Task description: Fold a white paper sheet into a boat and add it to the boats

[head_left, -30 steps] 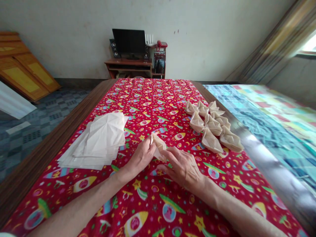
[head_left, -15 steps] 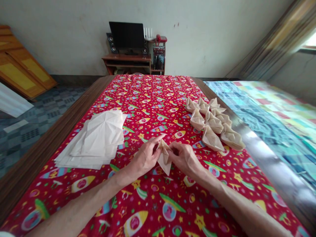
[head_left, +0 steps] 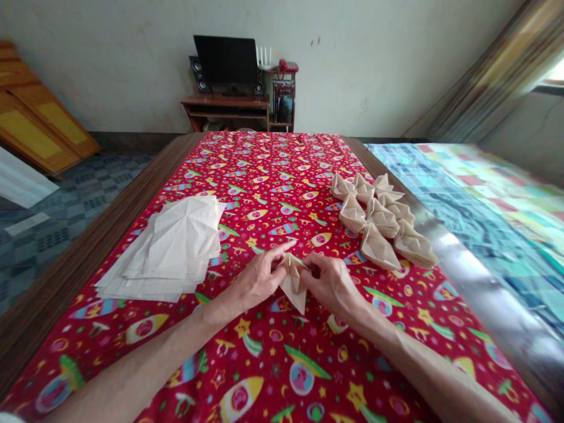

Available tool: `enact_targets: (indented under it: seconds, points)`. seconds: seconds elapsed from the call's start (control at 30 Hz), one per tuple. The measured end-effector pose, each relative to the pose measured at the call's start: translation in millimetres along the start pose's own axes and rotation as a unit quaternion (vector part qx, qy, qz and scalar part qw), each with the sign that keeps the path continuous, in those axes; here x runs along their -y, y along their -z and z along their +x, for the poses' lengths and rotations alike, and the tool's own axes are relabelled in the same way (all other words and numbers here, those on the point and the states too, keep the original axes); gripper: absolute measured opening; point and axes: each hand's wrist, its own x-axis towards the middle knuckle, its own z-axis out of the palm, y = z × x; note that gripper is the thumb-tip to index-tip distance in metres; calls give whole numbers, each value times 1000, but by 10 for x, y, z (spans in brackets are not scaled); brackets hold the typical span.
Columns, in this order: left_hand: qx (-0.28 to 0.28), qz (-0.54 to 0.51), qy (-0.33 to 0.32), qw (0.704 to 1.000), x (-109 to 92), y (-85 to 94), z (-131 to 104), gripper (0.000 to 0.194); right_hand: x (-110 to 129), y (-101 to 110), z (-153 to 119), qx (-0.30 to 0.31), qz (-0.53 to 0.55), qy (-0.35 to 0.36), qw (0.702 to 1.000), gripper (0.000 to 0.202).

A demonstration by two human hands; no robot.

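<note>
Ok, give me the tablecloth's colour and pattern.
Red tablecloth with a rocket-and-star print; head view.

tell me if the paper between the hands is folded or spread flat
Folded: the paper between the left hand and the right hand shows raised creased peaks and a pointed lower tip.

Between the fingertips of the left hand [head_left: 261,277] and the right hand [head_left: 330,283] there is one small folded paper [head_left: 295,288], whose pointed corner reaches toward the person, below the fingers. To the left of the left fingers lies a stack of creased white sheets [head_left: 183,238] on the red patterned cloth [head_left: 273,346], and to the right of the right fingers a group of folded paper pieces [head_left: 381,218] sits close together. Far beyond the fingers, a black monitor [head_left: 225,63] stands on a wooden desk [head_left: 227,102].
</note>
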Motion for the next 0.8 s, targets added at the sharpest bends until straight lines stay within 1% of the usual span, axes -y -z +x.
enact_targets:
  seconds: [0.17, 0.27, 0.3, 0.37, 0.43, 0.5, 0.57, 0.67, 0.73, 0.8]
  points:
    - [46, -117, 24, 992, -46, 0, -16, 60, 6, -2, 5, 6, 9, -9, 1000, 17]
    - [32, -91, 32, 995, -57, 3, -17, 58, 2, 10, -20, -4, 6, 8, 1000, 15]
    - [22, -69, 31, 997, -56, 6, -13, 56, 4, 21, -37, -19, 4, 25, 999, 12]
    - [4, -33, 28, 999, -50, 15, -5, 52, 17, 53, -79, -57, -15, 80, 995, 7]
    - [0, -23, 19, 1000, -46, 22, 2, 49, 38, 87, -122, -79, -53, 158, 983, 15]
    - [0, -20, 9, 1000, -47, 25, 4, 48, 55, 105, -153, -64, -92, 229, 967, 17]
    - [-7, -5, 7, 1000, -58, 22, 1, 45, 50, 98, -168, -38, -124, 268, 955, 19]
    - [-10, 18, 26, 999, -95, 16, -5, 36, -9, 61, -168, -17, -144, 263, 954, 24]
    - [5, -3, 29, 1000, -127, 11, -9, 33, -61, 47, -163, -8, -131, 251, 959, 24]
    - [21, -46, 17, 999, -155, 6, -16, 35, -92, 59, -155, -2, -117, 235, 965, 25]
